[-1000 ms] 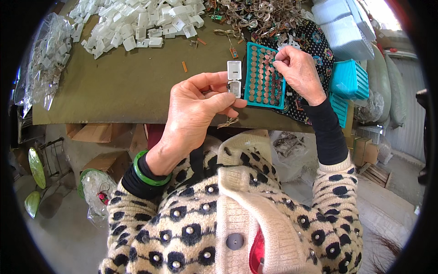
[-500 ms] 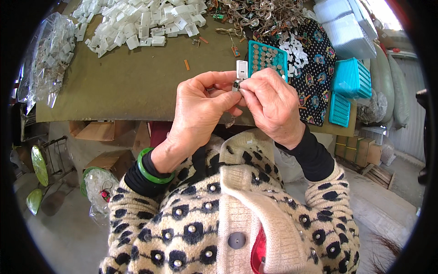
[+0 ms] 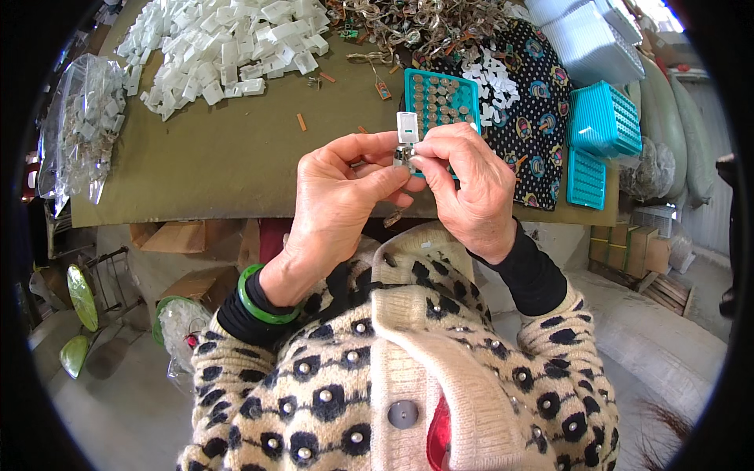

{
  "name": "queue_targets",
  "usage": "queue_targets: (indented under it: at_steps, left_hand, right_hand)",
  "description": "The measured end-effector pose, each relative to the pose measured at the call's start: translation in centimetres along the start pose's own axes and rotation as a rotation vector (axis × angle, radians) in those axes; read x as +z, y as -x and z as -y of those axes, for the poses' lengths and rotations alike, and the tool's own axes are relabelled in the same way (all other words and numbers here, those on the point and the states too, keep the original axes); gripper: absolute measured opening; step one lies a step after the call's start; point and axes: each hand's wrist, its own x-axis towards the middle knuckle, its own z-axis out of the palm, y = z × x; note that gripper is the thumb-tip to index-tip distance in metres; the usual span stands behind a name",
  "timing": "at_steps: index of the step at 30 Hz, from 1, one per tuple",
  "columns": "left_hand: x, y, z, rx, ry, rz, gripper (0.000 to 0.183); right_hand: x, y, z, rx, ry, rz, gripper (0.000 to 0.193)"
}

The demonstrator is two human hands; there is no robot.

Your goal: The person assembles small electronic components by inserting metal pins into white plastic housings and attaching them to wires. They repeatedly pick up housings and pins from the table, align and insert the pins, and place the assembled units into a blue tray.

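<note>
Two hands, the left hand (image 3: 338, 196) and the right hand (image 3: 467, 184), are pinching a small white plastic piece (image 3: 407, 133) with closed fingertips, holding it up over the brown table (image 3: 236, 165) near the teal tray (image 3: 442, 98), probably to see it well.

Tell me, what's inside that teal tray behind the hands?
The teal tray holds rows of small round metal discs in its pockets. Its near edge is covered by the right hand and the small white plastic piece pinched between both hands, so those pockets cannot be seen.
</note>
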Motion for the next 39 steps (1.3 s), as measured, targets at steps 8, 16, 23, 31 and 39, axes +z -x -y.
queue_targets:
  at_steps: [8, 16, 23, 31, 39]
  left_hand:
    - [0.5, -0.4, 0.3, 0.011, 0.044, 0.034, 0.028]
    - [0.0, -0.8, 0.7, -0.049, -0.021, 0.044, 0.029]
    - [0.3, -0.9, 1.1, -0.038, 0.076, 0.008, 0.027]
    - [-0.6, -0.9, 0.4, -0.141, 0.043, -0.007, 0.014]
    - [-1.4, -1.3, 0.3, -0.150, 0.223, 0.116, 0.019]
  right_hand:
    - [-0.5, 0.1, -0.6, 0.056, -0.042, -0.058, 0.022]
    - [-0.5, 0.7, -0.9, -0.014, -0.050, 0.042, 0.021]
    - [-0.2, 0.4, -0.8, -0.054, 0.087, 0.006, 0.016]
    - [-2.6, -0.7, -3.5, 0.123, 0.081, 0.052, 0.010]
    - [-1.9, -0.2, -7.8, 0.020, 0.625, 0.099, 0.012]
